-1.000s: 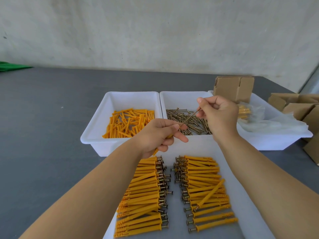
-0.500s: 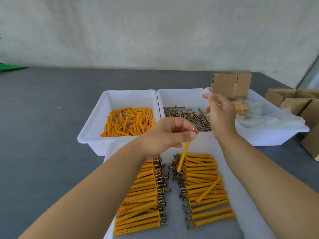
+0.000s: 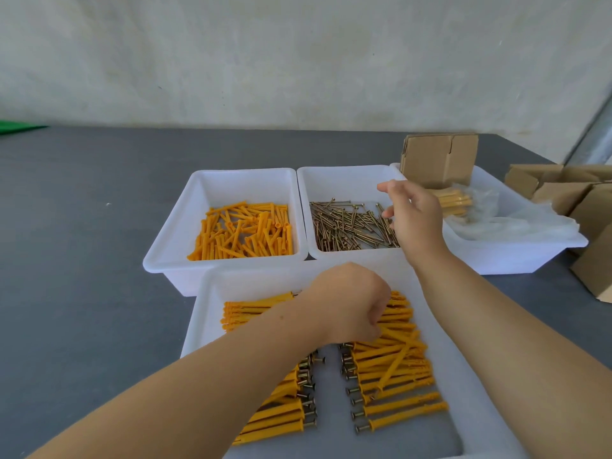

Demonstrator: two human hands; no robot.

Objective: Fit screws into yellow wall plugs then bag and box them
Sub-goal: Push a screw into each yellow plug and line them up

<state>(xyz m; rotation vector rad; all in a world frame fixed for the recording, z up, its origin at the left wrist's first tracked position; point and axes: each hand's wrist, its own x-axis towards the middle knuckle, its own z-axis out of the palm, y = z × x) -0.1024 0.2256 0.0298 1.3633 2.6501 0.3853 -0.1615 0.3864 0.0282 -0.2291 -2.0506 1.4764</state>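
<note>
Left hand (image 3: 347, 303) sits at lower centre of the frame, fist curled over the top of the assembled plugs (image 3: 394, 369) in the near tray (image 3: 205, 313). I cannot tell whether its grip holds a piece, because the fingers face away from me. Right hand (image 3: 412, 215) hovers at centre right over the loose screws (image 3: 351, 226) in the middle bin (image 3: 344, 175), fingers loosely spread, grip released and carrying nothing.

Empty yellow plugs (image 3: 245, 230) lie heaped in the bin (image 3: 172, 250) at centre left. Bagged sets (image 3: 455, 202) rest in the third bin (image 3: 526, 250) at upper right, behind them a cardboard box (image 3: 437, 159).

My assessment: the screws are thin, stiff, light and slick, tangled in a pile; I would pinch one by the shank just below the head. The plugs are light, slightly yielding plastic, best held mid-body with the open end forward.
</note>
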